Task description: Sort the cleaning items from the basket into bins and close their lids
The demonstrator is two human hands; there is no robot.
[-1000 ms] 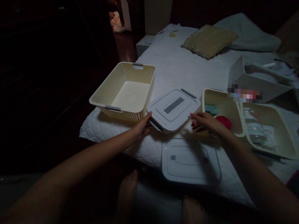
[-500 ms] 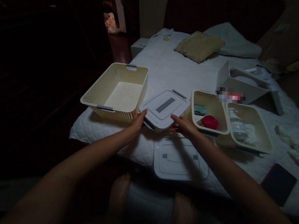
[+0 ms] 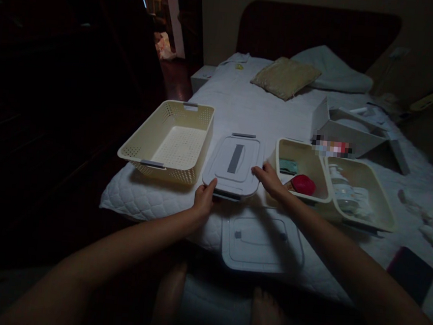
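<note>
Between the baskets is a lidded storage box (image 3: pixel 224 172), white with a grey handle strip on its top. My left hand (image 3: pixel 204 198) is closed on its near left corner, thumb on the lid's edge. My right hand (image 3: pixel 269 178) grips the box's right side, thumb on top; its fingers are partly hidden. Left of the box stands a cream perforated basket (image 3: pixel 180 143). To the right, a cream bin (image 3: pixel 323 190) holds a red item (image 3: pixel 303 184) and a green packet (image 3: pixel 288 166). A loose white lid (image 3: pixel 260 261) lies in front of the box.
A second cream bin (image 3: pixel 383 214) holds a pump bottle (image 3: pixel 342 187). Behind the bins sits a white open box (image 3: pixel 351 134). A dark flat item (image 3: pixel 412 276) lies at right on the bed (image 3: pixel 241 101). Pillows (image 3: pixel 286 77) rest by the headboard.
Both hands have turned the lidded box so that it points straight away from me, and it sits slightly further left. My view has tilted up a little.
</note>
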